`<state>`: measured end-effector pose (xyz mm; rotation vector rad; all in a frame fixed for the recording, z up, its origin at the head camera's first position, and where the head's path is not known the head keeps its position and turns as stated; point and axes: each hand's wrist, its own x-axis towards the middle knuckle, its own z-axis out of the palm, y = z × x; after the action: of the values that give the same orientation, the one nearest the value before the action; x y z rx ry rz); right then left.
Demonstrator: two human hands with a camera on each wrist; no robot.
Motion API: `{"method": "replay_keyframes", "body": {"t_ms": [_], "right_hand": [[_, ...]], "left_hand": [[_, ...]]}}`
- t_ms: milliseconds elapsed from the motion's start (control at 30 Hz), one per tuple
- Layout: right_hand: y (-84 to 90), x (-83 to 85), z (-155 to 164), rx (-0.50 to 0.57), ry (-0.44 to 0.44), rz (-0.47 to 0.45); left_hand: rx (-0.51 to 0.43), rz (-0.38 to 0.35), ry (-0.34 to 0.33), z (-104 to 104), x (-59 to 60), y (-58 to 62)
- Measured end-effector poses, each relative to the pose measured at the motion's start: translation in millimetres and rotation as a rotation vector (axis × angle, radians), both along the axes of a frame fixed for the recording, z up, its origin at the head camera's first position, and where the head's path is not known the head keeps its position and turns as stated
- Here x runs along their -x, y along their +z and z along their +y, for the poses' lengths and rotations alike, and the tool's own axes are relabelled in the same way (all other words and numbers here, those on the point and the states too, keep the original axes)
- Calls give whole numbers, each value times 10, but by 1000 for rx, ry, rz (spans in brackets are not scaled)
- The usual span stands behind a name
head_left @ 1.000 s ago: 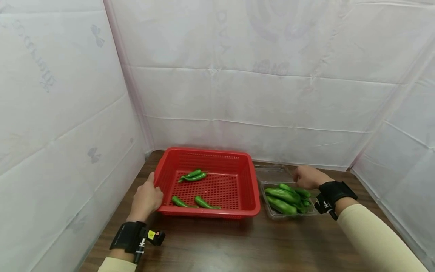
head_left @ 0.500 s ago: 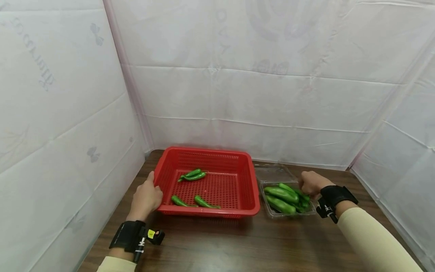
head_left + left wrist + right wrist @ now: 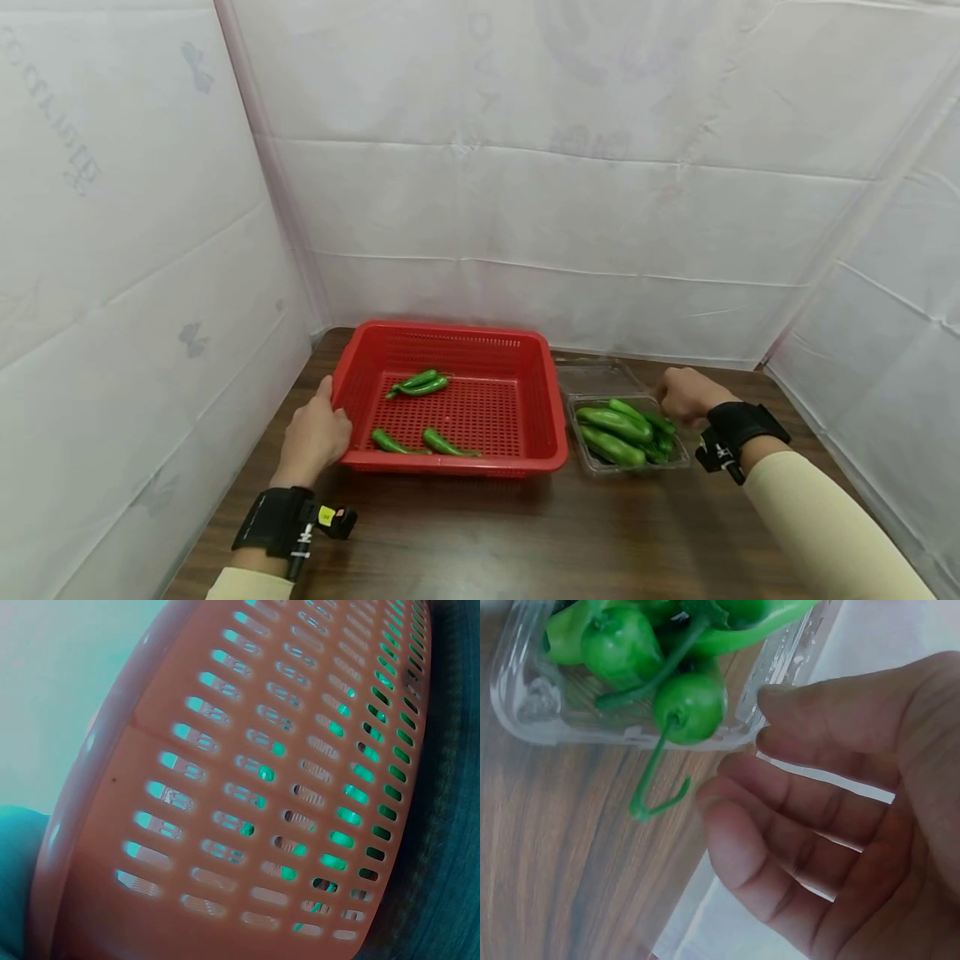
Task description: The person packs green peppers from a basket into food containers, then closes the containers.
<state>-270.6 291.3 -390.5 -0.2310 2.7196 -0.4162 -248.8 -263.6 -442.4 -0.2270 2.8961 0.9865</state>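
**Hands at basket and pepper tray**

Dark wooden desk (image 3: 525, 542) fills the lower frame of the head view, enclosed by white sheeting. At lower left, the left hand (image 3: 313, 437) is laid against the near left corner of the red basket (image 3: 551, 421), thumb on the rim; whether the fingers are curled round the wall cannot be told. Four green peppers (image 3: 416, 385) lie inside it.

At right centre, the right hand (image 3: 681, 394) is held at the far right edge of the clear plastic tray (image 3: 592, 460), which is packed with green peppers (image 3: 613, 423). Compared with half a second ago, this hand has been drawn slightly back from the pile.

What is hidden from the head view is supplied by the right wrist view: the grip is released, fingers (image 3: 795, 780) loosely bent, empty, just beside the tray's rim. Only the basket's perforated wall (image 3: 285, 787) is shown by the left wrist view.
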Motion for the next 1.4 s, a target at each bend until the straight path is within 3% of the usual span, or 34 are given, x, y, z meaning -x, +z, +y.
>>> {"method": "replay_keyframes", "body": {"t_ms": [200,433,633,967,1167,1400], "right_hand": [[44,-12,13,-2,-65,-52],[53,-53,25,4,-78,-81],[112,40,-156,-40,39,9],[341,365,-1197,-116,237,291],[326,450,-1965,-186,407,228],[100,605,-2644,-217,559,154]], "left_hand": [[3,-6,10,-13,-11,1],[0,-28,3,27,23,-8],[0,-35,12,73,42,3],[23,-23,39,66,-25,20],[3,-17,56,91,-61,32],[-5,-13,76,172,-117,38]]}}
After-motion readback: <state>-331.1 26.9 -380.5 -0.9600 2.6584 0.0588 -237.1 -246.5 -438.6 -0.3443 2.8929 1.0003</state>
